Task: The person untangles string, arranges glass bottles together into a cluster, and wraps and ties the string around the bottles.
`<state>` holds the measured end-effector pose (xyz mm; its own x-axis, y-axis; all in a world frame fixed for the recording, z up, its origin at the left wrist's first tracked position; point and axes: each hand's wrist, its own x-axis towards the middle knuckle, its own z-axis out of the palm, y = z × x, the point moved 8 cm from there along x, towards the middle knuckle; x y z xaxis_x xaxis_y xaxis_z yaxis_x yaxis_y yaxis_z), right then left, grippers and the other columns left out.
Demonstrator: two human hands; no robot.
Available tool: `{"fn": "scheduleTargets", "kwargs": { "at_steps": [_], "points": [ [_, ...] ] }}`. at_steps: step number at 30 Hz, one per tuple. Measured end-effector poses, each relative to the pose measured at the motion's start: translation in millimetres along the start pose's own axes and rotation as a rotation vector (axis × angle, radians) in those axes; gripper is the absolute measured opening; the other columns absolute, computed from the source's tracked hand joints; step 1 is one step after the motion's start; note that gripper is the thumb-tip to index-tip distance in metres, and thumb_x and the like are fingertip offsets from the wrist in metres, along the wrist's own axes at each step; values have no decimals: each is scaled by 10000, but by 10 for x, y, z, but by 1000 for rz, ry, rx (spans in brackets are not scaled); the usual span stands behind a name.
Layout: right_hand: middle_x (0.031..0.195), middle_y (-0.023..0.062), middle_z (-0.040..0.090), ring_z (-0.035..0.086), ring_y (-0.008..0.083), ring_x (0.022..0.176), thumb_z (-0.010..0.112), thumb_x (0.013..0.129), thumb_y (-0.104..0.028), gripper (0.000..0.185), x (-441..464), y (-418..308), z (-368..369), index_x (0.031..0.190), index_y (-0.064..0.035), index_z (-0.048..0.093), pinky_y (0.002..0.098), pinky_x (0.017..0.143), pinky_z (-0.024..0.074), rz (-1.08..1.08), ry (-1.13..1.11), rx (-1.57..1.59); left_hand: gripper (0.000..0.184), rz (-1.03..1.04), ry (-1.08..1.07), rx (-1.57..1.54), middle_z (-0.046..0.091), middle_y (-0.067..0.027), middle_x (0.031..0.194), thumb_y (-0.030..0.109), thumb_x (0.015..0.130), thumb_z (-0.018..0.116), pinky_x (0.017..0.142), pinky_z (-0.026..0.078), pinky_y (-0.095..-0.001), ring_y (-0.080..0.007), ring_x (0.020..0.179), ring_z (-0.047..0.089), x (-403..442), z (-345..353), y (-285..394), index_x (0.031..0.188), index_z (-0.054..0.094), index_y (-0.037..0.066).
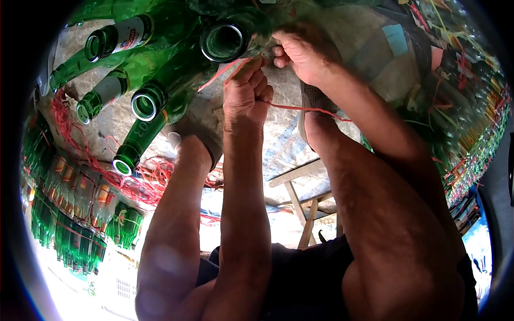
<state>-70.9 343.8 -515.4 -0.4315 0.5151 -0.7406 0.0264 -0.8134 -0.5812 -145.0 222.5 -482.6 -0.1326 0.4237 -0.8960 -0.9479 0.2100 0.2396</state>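
My left hand (247, 91) is closed in a fist around a red plastic string (310, 109). One length of the string runs up beside the green glass bottles, and another trails off to the right past my knee. Just above the fist, the open mouth of a green bottle (225, 41) faces me. My right hand (302, 56) is closed, its fingers curled near the side of the bottles; what they pinch is too small and dark to make out. Several more green bottles, such as a labelled one (128, 35) and a lower one (140, 140), lie fanned out on the left.
A heap of loose red string (155, 179) lies on the floor at left. Tied bundles of bottles (69, 230) stand beyond it. Between my legs is a wooden stool (300, 200). Bottles and string scraps (471, 134) pile up at right, near a blue paper (395, 40).
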Motion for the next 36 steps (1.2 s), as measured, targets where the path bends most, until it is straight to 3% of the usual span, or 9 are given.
{"fn": "scheduleTargets", "kwargs": {
  "at_steps": [10, 18, 19, 22, 23, 26, 29, 34, 36],
  "points": [
    [819, 7, 586, 531, 124, 655, 664, 961, -77, 61, -150, -126, 82, 931, -76, 610, 312, 514, 454, 28, 84, -50, 91, 64, 8, 9, 341, 110, 552, 107, 923, 696, 451, 196, -255, -37, 440, 250, -62, -32, 24, 856, 672, 50],
    [838, 6, 606, 584, 127, 689, 652, 964, -134, 46, -96, -43, 14, 964, -95, 628, 346, 593, 618, 97, 74, -68, 94, 64, -36, -8, 349, 99, 580, 150, 965, 669, 490, 241, -262, -50, 468, 264, -186, 34, 33, 961, 672, 56],
    [862, 39, 626, 637, 158, 714, 650, 986, -171, 116, -162, -115, 4, 1004, -57, 638, 364, 681, 655, 29, 94, -131, 93, 69, -28, -17, 389, 87, 607, 151, 968, 665, 498, 266, -263, -54, 485, 296, -217, 47, 40, 962, 671, 58],
    [893, 76, 655, 692, 202, 757, 640, 1017, -229, 215, -309, -123, 34, 1055, -18, 650, 366, 750, 663, 158, -29, -140, 107, 121, -1, -41, 477, 56, 657, 160, 973, 670, 509, 308, -260, -62, 512, 360, -300, 98, 57, 971, 673, 53],
    [932, 103, 680, 724, 234, 806, 634, 1034, -301, 311, -406, -164, 62, 1094, 3, 660, 357, 758, 657, 150, -126, -204, 138, 124, -8, -74, 586, 4, 720, 169, 984, 676, 533, 395, -272, -97, 540, 474, -265, 55, 37, 981, 677, 32],
    [976, 108, 699, 711, 202, 815, 548, 1056, -427, 439, -896, -331, 217, 1122, -12, 673, 340, 721, 638, 340, -202, -555, 175, 180, 9, -132, 662, -50, 777, 180, 998, 677, 563, 472, -297, -148, 576, 567, -364, 126, 66, 996, 683, 5],
    [920, 87, 705, 659, 144, 765, 558, 1047, -454, 447, -1227, -355, 218, 1110, -34, 698, 290, 576, 530, 379, -353, -550, 177, 208, -87, -119, 707, -84, 836, 178, 1009, 665, 627, 548, -330, -180, 670, 655, -370, 75, -18, 1002, 697, 4],
    [750, 60, 666, 609, 150, 699, 595, 1008, -303, 347, -1407, -685, 142, 968, 32, 677, 313, 673, 504, -98, -391, -912, 128, 209, 42, -46, 726, -53, 858, 179, 971, 719, 685, 567, -313, -168, 731, 697, -634, 190, -10, 953, 706, 54],
    [752, 82, 670, 626, 156, 714, 604, 1008, -283, 319, -1481, -718, 96, 939, 22, 667, 332, 666, 505, -11, -370, -902, 111, 166, -1, -52, 730, -42, 862, 191, 965, 729, 721, 569, -324, -155, 774, 706, -646, 204, -69, 956, 710, 82]
  ]
}}
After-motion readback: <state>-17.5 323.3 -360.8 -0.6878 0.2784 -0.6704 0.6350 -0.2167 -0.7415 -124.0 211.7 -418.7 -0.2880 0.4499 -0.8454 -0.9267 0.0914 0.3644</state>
